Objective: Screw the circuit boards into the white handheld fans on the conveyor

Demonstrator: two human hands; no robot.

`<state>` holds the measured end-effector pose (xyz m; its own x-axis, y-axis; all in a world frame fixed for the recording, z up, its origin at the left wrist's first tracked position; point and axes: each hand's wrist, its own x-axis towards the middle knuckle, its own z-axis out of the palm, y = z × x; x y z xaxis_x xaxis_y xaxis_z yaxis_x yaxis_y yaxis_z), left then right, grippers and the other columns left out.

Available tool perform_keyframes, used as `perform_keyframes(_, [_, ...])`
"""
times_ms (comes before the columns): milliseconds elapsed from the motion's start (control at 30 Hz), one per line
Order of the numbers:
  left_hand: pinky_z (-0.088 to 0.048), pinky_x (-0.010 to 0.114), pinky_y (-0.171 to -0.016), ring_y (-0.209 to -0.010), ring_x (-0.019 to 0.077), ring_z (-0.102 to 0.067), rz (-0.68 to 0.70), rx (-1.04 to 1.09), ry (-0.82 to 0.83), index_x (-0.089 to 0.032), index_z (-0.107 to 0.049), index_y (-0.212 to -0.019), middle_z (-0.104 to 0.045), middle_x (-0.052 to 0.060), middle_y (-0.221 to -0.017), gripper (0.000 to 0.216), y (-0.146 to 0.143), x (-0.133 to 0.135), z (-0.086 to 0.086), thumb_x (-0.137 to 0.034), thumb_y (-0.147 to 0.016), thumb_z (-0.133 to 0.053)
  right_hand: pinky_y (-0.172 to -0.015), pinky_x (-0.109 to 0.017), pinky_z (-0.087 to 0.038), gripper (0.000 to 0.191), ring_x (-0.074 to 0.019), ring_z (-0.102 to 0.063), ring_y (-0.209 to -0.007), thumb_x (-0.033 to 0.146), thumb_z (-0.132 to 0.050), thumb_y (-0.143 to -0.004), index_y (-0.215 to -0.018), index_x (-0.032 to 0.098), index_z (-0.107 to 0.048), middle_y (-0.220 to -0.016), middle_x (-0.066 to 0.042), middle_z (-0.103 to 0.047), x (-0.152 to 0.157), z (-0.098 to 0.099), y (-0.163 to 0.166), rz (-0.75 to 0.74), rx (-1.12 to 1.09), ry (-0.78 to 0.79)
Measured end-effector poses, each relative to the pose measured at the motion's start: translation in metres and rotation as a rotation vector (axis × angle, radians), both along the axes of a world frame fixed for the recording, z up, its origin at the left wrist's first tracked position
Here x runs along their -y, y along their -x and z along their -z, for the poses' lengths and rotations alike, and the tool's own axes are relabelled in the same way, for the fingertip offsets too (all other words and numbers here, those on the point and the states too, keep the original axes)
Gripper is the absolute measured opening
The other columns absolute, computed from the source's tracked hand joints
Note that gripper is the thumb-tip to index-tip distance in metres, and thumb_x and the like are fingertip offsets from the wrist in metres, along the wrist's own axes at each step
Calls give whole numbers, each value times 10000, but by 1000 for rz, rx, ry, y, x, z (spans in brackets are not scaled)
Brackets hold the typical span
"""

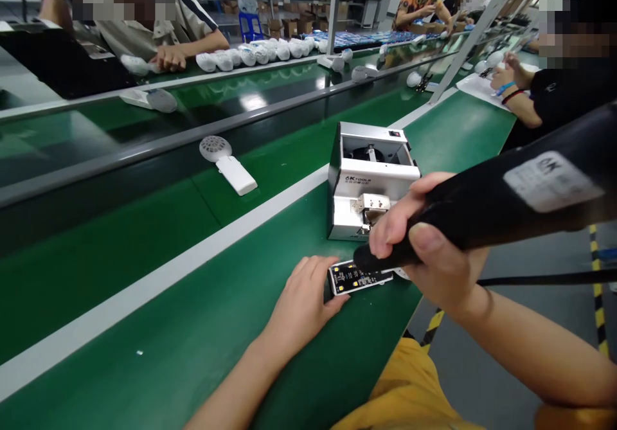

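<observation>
Clock readings taken from the black circuit board (347,278), 12 being straight ahead.

Writing: silver machine (373,182) on the green bench (193,333), 12 o'clock, front marked "6K TOOLS"; the line of smaller characters beneath is illegible. Black driver (475,205), entering from 2 o'clock, bears a silver label (552,181) with "6K"; fine print blurred.

Containers: white handle (364,288) lies on the bench, circuit board seated in it. Machine's top bay open, a dark round part and a metal upright inside. Cardboard boxes (290,28) in the background, 11:30; contents cannot be told.

Grips: my left grip (306,295), 9 o'clock, pinches the handle's end between thumb and fingers. My right grip (441,279) is wrapped around the driver, its nose over the board; whether it touches, I cannot tell.

Counts: one machine, one driver, one board showing four yellow squares (341,288). One white fan (236,173) on the near belt (120,250), 10 o'clock. Row of white fan heads (248,56), 11 o'clock, overlapping too much to count.
</observation>
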<state>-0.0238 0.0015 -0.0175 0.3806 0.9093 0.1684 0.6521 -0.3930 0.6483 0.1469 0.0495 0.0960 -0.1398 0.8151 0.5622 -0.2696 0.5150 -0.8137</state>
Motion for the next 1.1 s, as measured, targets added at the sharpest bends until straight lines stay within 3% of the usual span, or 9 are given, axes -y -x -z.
perform_keyframes(233, [-479, 423, -869, -991, 263, -533, -8, -16, -6, -190, -477, -1176, -585, 57, -1073, 504, -1, 2, 0, -236, -777, -781, -561, -367, -529, 274, -173, -584, -571, 318, -629, -909, -1141, 281, -489, -739, 19, -576, 2, 23, 18, -5, 38, 9])
perform_keyframes(433, [-492, 436, -852, -961, 268, -539, -11, -28, -22, -175, -487, -1147, -578, 71, -1042, 474, -2, 1, 0, -276, -784, -774, -673, -411, -536, 254, -179, -598, -598, 250, -662, -869, -1077, 258, -516, -716, 23, -599, -1, 27, 24, -2, 43, 17])
perform_keyframes(600, [-479, 468, -911, -1080, 306, -539, -7, -2, -13, -197, -462, -1207, -580, 95, -1127, 489, -1, 1, 4, -296, -816, -737, -836, -503, -517, 265, -210, -624, -670, 205, -679, -813, -1025, 249, -527, -675, 24, -611, -7, 28, 32, 27, 122, 3])
perform_keyframes(800, [-477, 448, -900, -1036, 285, -548, -10, -17, 0, -210, -471, -1227, -590, 69, -1102, 505, 0, 2, 2, -298, -811, -744, -588, -378, -522, 290, -178, -584, -556, 203, -672, -835, -1086, 251, -535, -691, 24, -614, -7, 12, 18, -35, 88, -8])
perform_keyframes(967, [-452, 430, -945, -1075, 260, -520, 21, -34, 27, -233, -468, -1262, -571, 51, -1217, 496, 0, 3, -6, -220, -830, -712, -505, -401, -475, 252, -199, -540, -490, 261, -727, -792, -1007, 278, -596, -642, 29, -613, -13, -19, -9, 237, -61, -98])
perform_keyframes(1100, [-448, 430, -946, -1081, 259, -514, 28, -50, 21, -219, -484, -1241, -564, 59, -1239, 449, 0, 2, -6, -204, -840, -686, -489, -390, -469, 232, -191, -528, -464, 230, -727, -776, -972, 266, -608, -609, 38, -589, -27, -22, -11, 306, -113, -159])
